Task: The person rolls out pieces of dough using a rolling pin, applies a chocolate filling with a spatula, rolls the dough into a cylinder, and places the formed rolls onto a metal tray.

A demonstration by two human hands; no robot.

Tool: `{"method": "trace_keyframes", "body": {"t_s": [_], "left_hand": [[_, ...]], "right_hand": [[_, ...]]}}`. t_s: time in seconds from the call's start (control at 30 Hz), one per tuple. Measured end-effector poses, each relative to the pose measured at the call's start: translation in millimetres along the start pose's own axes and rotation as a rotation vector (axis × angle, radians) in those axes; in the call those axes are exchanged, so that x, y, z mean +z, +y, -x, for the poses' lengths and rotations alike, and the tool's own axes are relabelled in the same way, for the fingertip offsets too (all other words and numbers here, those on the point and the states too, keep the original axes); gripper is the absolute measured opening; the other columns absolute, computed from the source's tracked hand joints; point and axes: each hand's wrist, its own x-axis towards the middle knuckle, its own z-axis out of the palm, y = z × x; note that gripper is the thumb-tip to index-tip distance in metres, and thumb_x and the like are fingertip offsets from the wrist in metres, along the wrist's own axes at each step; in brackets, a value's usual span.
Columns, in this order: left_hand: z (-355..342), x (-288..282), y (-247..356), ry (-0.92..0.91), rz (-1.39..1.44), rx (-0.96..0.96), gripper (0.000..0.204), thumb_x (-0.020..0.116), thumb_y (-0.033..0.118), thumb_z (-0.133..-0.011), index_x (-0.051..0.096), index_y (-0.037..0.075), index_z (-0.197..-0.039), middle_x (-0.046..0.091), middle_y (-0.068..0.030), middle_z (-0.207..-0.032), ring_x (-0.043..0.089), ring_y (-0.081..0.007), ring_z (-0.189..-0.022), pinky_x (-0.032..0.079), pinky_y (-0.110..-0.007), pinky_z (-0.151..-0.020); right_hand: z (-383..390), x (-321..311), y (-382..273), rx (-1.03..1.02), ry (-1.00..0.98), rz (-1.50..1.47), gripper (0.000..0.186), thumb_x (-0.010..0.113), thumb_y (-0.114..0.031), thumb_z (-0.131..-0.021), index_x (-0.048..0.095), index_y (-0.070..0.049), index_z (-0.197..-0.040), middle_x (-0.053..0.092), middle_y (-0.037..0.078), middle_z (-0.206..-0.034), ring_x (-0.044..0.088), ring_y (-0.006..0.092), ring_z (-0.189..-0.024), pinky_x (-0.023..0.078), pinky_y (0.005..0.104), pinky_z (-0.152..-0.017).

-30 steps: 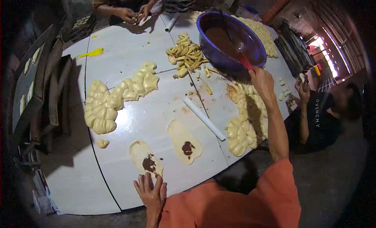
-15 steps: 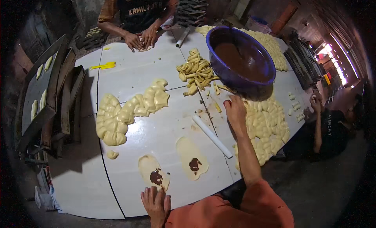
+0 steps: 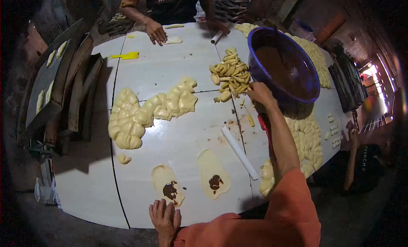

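Right hand (image 3: 260, 93) reaches across the white table (image 3: 170, 68), fingers curled at the heap of yellow banana strips (image 3: 231, 75), just beside the big blue plastic bowl of brown chocolate (image 3: 284, 68); whether it grips a strip, cannot tell. Left hand (image 3: 165, 216) lies flat and empty at the table's near edge, just below a flattened dough oval with a chocolate dab (image 3: 168, 189). White rolling rod (image 3: 239, 152) lies between.

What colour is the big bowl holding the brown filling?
Blue-purple plastic bowl, clearest in the head view.
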Motion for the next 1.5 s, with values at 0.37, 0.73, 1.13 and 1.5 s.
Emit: {"method": "trace_keyframes", "body": {"t_s": [0.37,0.73,1.13,1.5], "left_hand": [[5.5,8.0,-4.4,0.072,-0.064,0.03,0.036,0.072,0.025,-0.088,0.068,0.009,-0.12,0.061,-0.0177,-0.134,0.051,-0.0415,-0.132,0.035,-0.065,-0.111],[6.2,9.6,-9.5,0.07,-0.077,0.061,0.038,0.076,0.02,-0.087,0.07,0.01,-0.123,0.058,-0.0159,-0.139,0.05,-0.0399,-0.134,0.036,-0.062,-0.112],[-12.7,18.2,37.9,0.06,0.048,0.178,0.031,0.08,0.022,-0.083,0.073,0.016,-0.113,0.06,-0.0118,-0.139,0.051,-0.0353,-0.133,0.028,-0.065,-0.115],[-61.8,53.9,71.5,-0.076,0.113,0.433,0.024,0.076,0.022,-0.086,0.072,0.018,-0.109,0.056,-0.0111,-0.143,0.046,-0.0343,-0.139,0.029,-0.068,-0.115]], "right_hand": [[66.8,-11.9,10.9,0.113,-0.104,-0.956,0.038,0.073,-0.026,-0.09,0.071,0.005,-0.112,0.066,-0.001,-0.083,0.056,0.007,-0.07,0.046,0.0262,-0.064],[231.3,-36.1,-89.5,-0.072,-0.34,-0.735,0.024,0.075,-0.015,-0.089,0.068,0.002,-0.104,0.069,0.005,-0.083,0.064,0.0106,-0.071,0.052,0.0276,-0.067],[303.4,13.6,-126.1,-0.641,-0.22,-0.42,0.013,0.072,-0.009,-0.089,0.073,-0.004,-0.101,0.067,0.012,-0.095,0.069,0.0325,-0.082,0.056,0.0391,-0.071],[335.0,36.1,-96.4,-0.652,-0.159,-0.353,0.02,0.074,-0.022,-0.089,0.069,-0.011,-0.105,0.065,0.007,-0.104,0.07,0.0264,-0.084,0.057,0.0392,-0.07]]}}
